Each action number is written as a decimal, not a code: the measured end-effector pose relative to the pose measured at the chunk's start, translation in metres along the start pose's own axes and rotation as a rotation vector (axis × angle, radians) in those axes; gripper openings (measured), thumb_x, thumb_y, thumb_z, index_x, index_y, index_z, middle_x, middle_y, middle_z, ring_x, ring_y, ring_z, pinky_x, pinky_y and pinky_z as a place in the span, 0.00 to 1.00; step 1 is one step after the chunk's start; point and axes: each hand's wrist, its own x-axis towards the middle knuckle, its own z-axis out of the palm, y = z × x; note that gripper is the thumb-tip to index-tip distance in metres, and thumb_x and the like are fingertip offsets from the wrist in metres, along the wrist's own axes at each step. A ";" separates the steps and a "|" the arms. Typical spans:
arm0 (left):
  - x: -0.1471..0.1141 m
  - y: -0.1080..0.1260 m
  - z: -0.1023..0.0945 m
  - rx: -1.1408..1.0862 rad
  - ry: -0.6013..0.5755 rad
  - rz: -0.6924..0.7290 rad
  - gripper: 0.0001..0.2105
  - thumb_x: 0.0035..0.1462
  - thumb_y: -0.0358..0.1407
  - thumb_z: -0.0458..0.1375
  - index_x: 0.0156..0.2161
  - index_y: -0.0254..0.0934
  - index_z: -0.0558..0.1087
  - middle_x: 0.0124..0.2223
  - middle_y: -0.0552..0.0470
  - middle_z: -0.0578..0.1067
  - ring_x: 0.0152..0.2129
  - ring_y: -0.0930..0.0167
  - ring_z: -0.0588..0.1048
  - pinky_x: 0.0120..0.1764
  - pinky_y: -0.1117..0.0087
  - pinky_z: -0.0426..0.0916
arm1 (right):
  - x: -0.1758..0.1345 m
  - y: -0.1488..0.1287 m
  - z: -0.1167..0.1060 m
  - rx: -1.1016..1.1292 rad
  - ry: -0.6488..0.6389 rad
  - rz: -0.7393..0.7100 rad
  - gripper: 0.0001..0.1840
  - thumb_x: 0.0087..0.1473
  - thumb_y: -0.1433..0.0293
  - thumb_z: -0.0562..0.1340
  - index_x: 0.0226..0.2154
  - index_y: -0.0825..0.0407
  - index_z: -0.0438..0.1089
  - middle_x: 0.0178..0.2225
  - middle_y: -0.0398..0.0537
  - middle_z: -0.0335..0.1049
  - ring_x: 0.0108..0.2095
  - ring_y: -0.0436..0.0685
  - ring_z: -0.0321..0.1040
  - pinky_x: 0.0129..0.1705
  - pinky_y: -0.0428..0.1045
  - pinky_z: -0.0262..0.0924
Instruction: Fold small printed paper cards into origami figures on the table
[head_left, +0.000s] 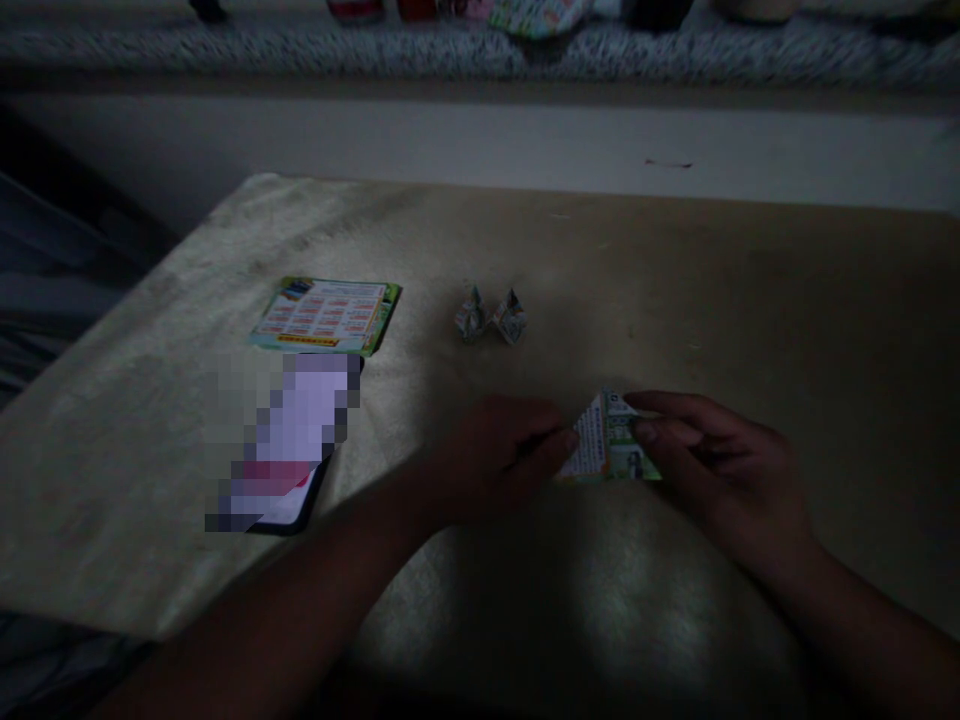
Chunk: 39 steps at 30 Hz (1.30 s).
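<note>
A small printed sheet of paper (606, 445), green, white and orange with a fold line down its middle, is held between both hands above the table. Its top comes to a peak where the upper corners slant down. My left hand (510, 455) pinches the left edge between thumb and fingers. On the right side, my right hand (720, 465) grips the paper with thumb in front and fingers behind. Beyond my hands stand two small folded paper pieces (510, 320) with pointed tips, side by side.
At the left lies a stack of printed sheets (326, 315), with a phone (292, 450) just in front of it, its screen lit and blurred out. A speckled stone ledge (450, 50) holding several items runs along the back, above the table (675, 270).
</note>
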 end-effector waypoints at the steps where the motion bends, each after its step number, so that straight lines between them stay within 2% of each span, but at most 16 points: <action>1: 0.000 0.000 -0.001 0.026 -0.012 -0.007 0.17 0.68 0.38 0.51 0.26 0.34 0.64 0.23 0.60 0.61 0.18 0.80 0.61 0.24 0.76 0.52 | 0.000 0.002 -0.001 -0.021 -0.008 -0.010 0.09 0.58 0.72 0.66 0.42 0.47 0.78 0.28 0.41 0.82 0.26 0.52 0.79 0.26 0.43 0.74; 6: 0.001 -0.002 -0.002 0.152 -0.021 -0.056 0.15 0.67 0.38 0.53 0.29 0.33 0.71 0.24 0.57 0.67 0.21 0.77 0.65 0.26 0.75 0.56 | 0.002 0.004 -0.004 -0.102 -0.091 -0.061 0.09 0.59 0.71 0.66 0.43 0.48 0.77 0.31 0.42 0.83 0.28 0.51 0.79 0.29 0.42 0.73; 9: 0.002 -0.004 -0.001 0.154 -0.007 -0.078 0.10 0.65 0.36 0.56 0.35 0.33 0.75 0.28 0.56 0.72 0.23 0.76 0.69 0.28 0.75 0.59 | 0.004 0.002 -0.005 -0.123 -0.120 -0.085 0.04 0.57 0.73 0.66 0.37 0.49 0.77 0.28 0.41 0.82 0.26 0.49 0.78 0.26 0.41 0.71; 13: 0.002 -0.006 0.001 0.072 0.005 -0.121 0.07 0.64 0.34 0.58 0.41 0.34 0.77 0.32 0.55 0.77 0.27 0.76 0.73 0.31 0.75 0.63 | 0.006 0.001 -0.004 -0.137 -0.116 -0.093 0.04 0.56 0.74 0.67 0.31 0.49 0.77 0.25 0.40 0.80 0.22 0.49 0.76 0.22 0.40 0.67; 17: 0.002 -0.003 0.003 -0.085 -0.025 -0.222 0.08 0.63 0.36 0.58 0.40 0.34 0.78 0.30 0.56 0.76 0.26 0.76 0.73 0.30 0.76 0.63 | 0.004 0.002 -0.005 -0.093 -0.133 -0.098 0.03 0.55 0.72 0.68 0.32 0.49 0.79 0.25 0.42 0.81 0.21 0.50 0.75 0.22 0.41 0.67; 21: 0.001 -0.001 0.009 -0.334 -0.062 -0.306 0.10 0.63 0.39 0.58 0.41 0.34 0.76 0.30 0.55 0.76 0.26 0.76 0.73 0.29 0.77 0.65 | 0.001 0.004 -0.006 -0.075 -0.210 -0.126 0.03 0.56 0.71 0.68 0.31 0.49 0.81 0.25 0.43 0.81 0.19 0.50 0.73 0.19 0.42 0.63; 25: 0.001 0.000 0.014 -0.572 -0.040 -0.339 0.07 0.62 0.36 0.59 0.40 0.33 0.75 0.30 0.54 0.76 0.26 0.77 0.73 0.28 0.78 0.65 | 0.001 0.002 -0.005 -0.007 -0.243 -0.105 0.04 0.56 0.70 0.69 0.31 0.49 0.81 0.24 0.44 0.81 0.19 0.49 0.72 0.19 0.42 0.63; 28: 0.001 -0.001 0.015 -0.644 -0.026 -0.335 0.07 0.62 0.36 0.60 0.38 0.32 0.75 0.30 0.54 0.75 0.25 0.77 0.72 0.27 0.79 0.65 | 0.002 -0.001 -0.004 0.023 -0.225 -0.069 0.04 0.55 0.70 0.69 0.30 0.49 0.82 0.24 0.44 0.81 0.19 0.50 0.73 0.18 0.42 0.63; 35: 0.002 0.001 0.012 -0.436 0.014 -0.280 0.07 0.63 0.35 0.58 0.36 0.33 0.75 0.29 0.55 0.74 0.24 0.77 0.71 0.27 0.78 0.65 | 0.002 0.002 -0.002 0.007 -0.218 -0.019 0.06 0.55 0.66 0.69 0.32 0.50 0.82 0.21 0.44 0.78 0.19 0.52 0.72 0.18 0.44 0.63; 39: 0.001 -0.001 0.011 -0.154 -0.035 -0.246 0.09 0.66 0.37 0.56 0.40 0.35 0.76 0.32 0.54 0.78 0.27 0.75 0.76 0.30 0.76 0.67 | 0.001 0.013 -0.002 -0.163 -0.257 -0.074 0.09 0.59 0.63 0.66 0.35 0.51 0.79 0.16 0.38 0.68 0.17 0.49 0.66 0.18 0.44 0.58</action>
